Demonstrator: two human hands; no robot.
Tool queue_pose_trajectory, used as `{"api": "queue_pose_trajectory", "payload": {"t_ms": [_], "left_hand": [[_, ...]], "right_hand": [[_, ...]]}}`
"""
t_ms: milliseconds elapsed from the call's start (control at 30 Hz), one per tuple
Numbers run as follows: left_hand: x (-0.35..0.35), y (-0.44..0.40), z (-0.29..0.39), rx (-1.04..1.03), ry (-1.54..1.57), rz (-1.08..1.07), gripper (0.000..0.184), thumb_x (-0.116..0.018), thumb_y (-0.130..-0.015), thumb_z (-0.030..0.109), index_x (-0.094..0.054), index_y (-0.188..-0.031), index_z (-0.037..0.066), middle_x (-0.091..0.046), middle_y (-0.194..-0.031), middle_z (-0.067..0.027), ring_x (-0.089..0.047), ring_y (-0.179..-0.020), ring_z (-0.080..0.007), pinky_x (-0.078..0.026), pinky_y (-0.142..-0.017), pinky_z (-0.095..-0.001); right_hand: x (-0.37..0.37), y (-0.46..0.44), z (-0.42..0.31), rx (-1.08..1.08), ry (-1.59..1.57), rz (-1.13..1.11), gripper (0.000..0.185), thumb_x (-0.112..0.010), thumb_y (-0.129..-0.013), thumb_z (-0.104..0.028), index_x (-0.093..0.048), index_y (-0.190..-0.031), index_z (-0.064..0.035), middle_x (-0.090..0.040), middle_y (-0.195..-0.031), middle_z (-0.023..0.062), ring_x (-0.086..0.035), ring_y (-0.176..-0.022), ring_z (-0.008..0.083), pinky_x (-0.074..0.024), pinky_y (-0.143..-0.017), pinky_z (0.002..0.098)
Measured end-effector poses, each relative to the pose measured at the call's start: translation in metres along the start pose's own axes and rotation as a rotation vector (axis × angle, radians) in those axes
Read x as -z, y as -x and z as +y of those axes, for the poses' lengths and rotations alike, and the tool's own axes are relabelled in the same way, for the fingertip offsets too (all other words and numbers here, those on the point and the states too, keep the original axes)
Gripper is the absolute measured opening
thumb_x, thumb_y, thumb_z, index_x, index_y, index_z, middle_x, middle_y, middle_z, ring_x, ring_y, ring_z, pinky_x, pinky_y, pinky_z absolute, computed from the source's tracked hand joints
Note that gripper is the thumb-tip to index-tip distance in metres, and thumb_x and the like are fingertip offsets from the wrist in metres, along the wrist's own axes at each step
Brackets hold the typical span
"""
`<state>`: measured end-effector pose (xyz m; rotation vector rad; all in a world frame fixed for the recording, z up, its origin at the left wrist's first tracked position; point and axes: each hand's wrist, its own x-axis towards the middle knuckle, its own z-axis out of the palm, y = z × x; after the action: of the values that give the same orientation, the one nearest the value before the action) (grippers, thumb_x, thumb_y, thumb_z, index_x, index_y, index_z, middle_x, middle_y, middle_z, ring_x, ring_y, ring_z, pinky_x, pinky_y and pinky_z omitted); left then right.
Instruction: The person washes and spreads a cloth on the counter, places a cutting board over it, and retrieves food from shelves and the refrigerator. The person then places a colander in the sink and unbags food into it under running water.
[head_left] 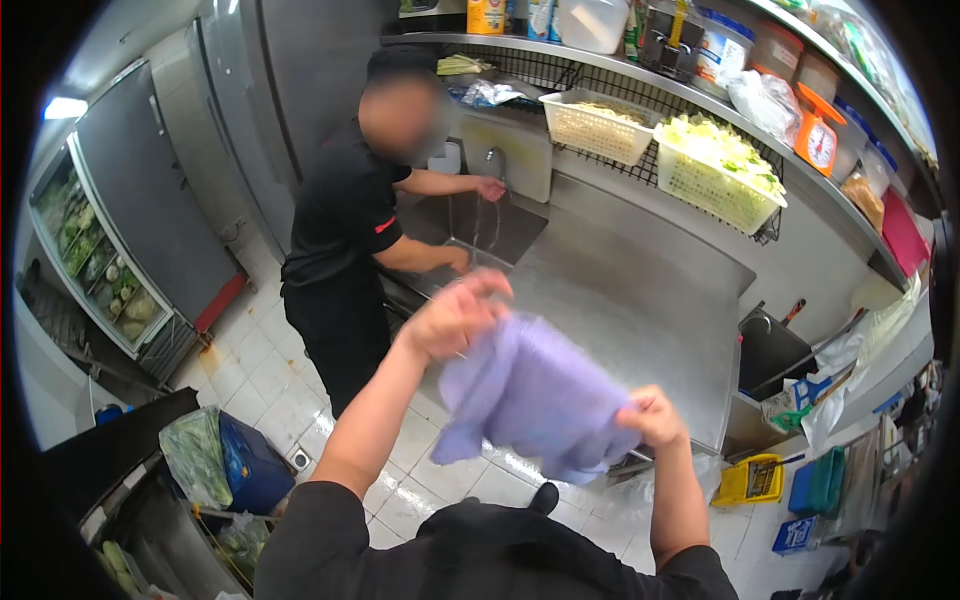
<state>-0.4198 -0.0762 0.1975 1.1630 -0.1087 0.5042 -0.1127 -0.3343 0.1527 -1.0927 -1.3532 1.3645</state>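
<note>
A light purple cloth (545,395) hangs stretched between my two hands, smeared a little by motion. My left hand (458,318) grips its upper left edge, fingers bent around the fabric. At the cloth's right corner, my right hand (655,415) pinches the edge between thumb and fingers. The cloth is held in the air in front of the stainless steel counter (640,310), and its lower edge droops in folds.
A co-worker (340,220) in black stands at the left by a sink (525,228), hands under running water from the tap (494,157). Perforated baskets (720,190) of cut vegetables sit on a wire rack above the counter. A blue bin (250,460) stands at lower left.
</note>
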Motion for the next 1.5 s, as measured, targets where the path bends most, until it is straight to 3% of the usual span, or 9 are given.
{"api": "queue_pose_trajectory", "payload": {"t_ms": [133, 167, 300, 333, 467, 833, 933, 1167, 1500], "left_hand": [[0.024, -0.009, -0.027, -0.305, 0.497, 0.279, 0.043, -0.048, -0.100, 0.019, -0.041, -0.142, 0.011, -0.051, -0.137, -0.0169, -0.055, -0.120, -0.0307, -0.046, -0.102, -0.0463], [0.066, 0.018, -0.091, -0.115, 0.203, 0.544, 0.044, -0.049, -0.100, 0.027, -0.046, -0.139, 0.007, -0.053, -0.136, -0.0140, -0.053, -0.124, -0.0283, -0.043, -0.106, -0.0454], [0.031, 0.107, -0.253, 0.343, 0.573, 0.404, 0.059, -0.050, -0.096, 0.041, -0.037, -0.146, 0.013, -0.046, -0.145, -0.0083, -0.047, -0.130, -0.0269, -0.039, -0.108, -0.0471], [-0.001, 0.111, -0.251, 0.276, 0.295, 0.305, 0.060, -0.048, -0.096, 0.043, -0.037, -0.147, 0.014, -0.046, -0.146, -0.0088, -0.044, -0.133, -0.0275, -0.037, -0.109, -0.0480], [-0.015, 0.101, -0.249, 0.325, 0.557, 0.469, 0.064, -0.047, -0.092, 0.038, -0.037, -0.145, 0.004, -0.043, -0.147, -0.0139, -0.041, -0.135, -0.0301, -0.032, -0.112, -0.0485], [-0.064, -0.054, -0.163, 0.278, 0.730, 0.637, 0.053, -0.027, -0.097, 0.030, -0.053, -0.123, -0.008, -0.058, -0.129, -0.0211, -0.054, -0.123, -0.0354, -0.039, -0.108, -0.0487], [-0.099, -0.115, -0.113, 0.272, 0.555, 0.548, 0.051, -0.033, -0.102, 0.040, -0.057, -0.116, -0.003, -0.063, -0.120, -0.0175, -0.058, -0.117, -0.0306, -0.044, -0.103, -0.0420], [-0.048, -0.222, -0.112, -0.087, -0.230, 0.424, 0.016, -0.055, -0.100, 0.018, -0.062, -0.105, 0.005, -0.068, -0.092, -0.0031, -0.063, -0.084, -0.0115, -0.048, -0.077, -0.0250], [0.047, -0.291, -0.127, 0.043, -0.341, 0.557, 0.018, -0.060, -0.097, 0.019, -0.057, -0.110, 0.007, -0.067, -0.095, -0.0041, -0.065, -0.086, -0.0146, -0.050, -0.079, -0.0334]], "right_hand": [[-0.037, -0.027, -0.043, 0.314, -0.601, 0.267, 0.038, -0.063, -0.094, -0.028, -0.061, -0.118, 0.0015, -0.068, -0.107, 0.0125, -0.066, -0.096, 0.0225, -0.0543, -0.084, 0.0373], [-0.030, -0.034, -0.019, 0.292, -0.729, 0.328, 0.041, -0.062, -0.095, -0.029, -0.057, -0.123, 0.0011, -0.065, -0.113, 0.0139, -0.065, -0.101, 0.0243, -0.0539, -0.088, 0.0392], [-0.020, -0.030, 0.041, 0.100, -0.852, 0.482, 0.040, -0.060, -0.096, -0.027, -0.055, -0.125, 0.0003, -0.064, -0.118, 0.0136, -0.063, -0.108, 0.0248, -0.0515, -0.095, 0.0414], [-0.017, -0.022, 0.064, 0.008, -0.808, 0.538, 0.041, -0.061, -0.095, -0.027, -0.055, -0.125, 0.0004, -0.064, -0.118, 0.0133, -0.063, -0.110, 0.0246, -0.0500, -0.097, 0.0421], [0.007, 0.019, 0.123, 0.008, -0.772, 0.659, 0.028, -0.064, -0.093, -0.021, -0.060, -0.112, -0.0011, -0.066, -0.109, 0.0110, -0.065, -0.098, 0.0216, -0.0518, -0.090, 0.0386], [0.086, 0.091, 0.048, 0.113, -0.364, 1.011, 0.011, -0.066, -0.092, -0.011, -0.065, -0.097, -0.0024, -0.066, -0.084, 0.0016, -0.061, -0.075, 0.0096, -0.0487, -0.068, 0.0259], [0.103, 0.098, 0.005, 0.334, -0.435, 1.096, 0.010, -0.065, -0.092, -0.011, -0.062, -0.097, -0.0023, -0.066, -0.084, 0.0020, -0.062, -0.075, 0.0104, -0.0492, -0.069, 0.0263], [0.178, 0.090, -0.031, 0.481, -0.341, 1.250, 0.034, -0.069, -0.089, -0.007, -0.046, -0.113, 0.0001, -0.067, -0.085, 0.0081, -0.061, -0.071, 0.0108, -0.0478, -0.066, 0.0254], [0.224, 0.032, -0.069, 0.393, -0.353, 1.041, 0.048, -0.065, -0.084, 0.002, -0.044, -0.128, 0.0031, -0.063, -0.090, 0.0071, -0.058, -0.077, 0.0101, -0.0461, -0.068, 0.0267]]}}
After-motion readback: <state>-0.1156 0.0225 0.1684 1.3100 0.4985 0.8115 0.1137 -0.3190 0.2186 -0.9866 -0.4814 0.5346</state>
